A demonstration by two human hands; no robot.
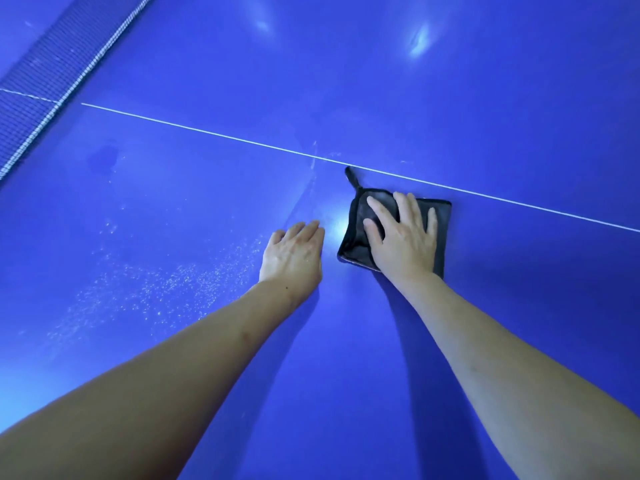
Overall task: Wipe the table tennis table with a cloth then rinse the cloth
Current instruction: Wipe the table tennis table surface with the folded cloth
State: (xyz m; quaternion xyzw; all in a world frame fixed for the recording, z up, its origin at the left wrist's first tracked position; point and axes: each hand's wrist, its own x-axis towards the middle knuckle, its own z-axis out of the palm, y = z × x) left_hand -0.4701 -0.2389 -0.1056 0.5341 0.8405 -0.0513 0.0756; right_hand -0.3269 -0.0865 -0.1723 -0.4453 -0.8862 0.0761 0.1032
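Head view. The blue table tennis table [450,98] fills the frame; the net [52,84] runs along the far left, and a white centre line [214,134] crosses from left to right. The dark cloth [356,233], folded into a square with a hanging loop at its far corner, lies flat on the table just near of that line. The right hand [401,237] presses down on it, fingers straight and spread wide. The left hand [294,254] rests flat on the bare surface just left of the cloth, fingers straight and close together, holding nothing.

A patch of pale specks [156,289] lies on the surface left of the left hand.

Risks, as judged: the bracing left palm may leave fresh marks on the surface. The specks could be missed if strokes stay right of the left hand. A loaded cloth may smear rather than lift.
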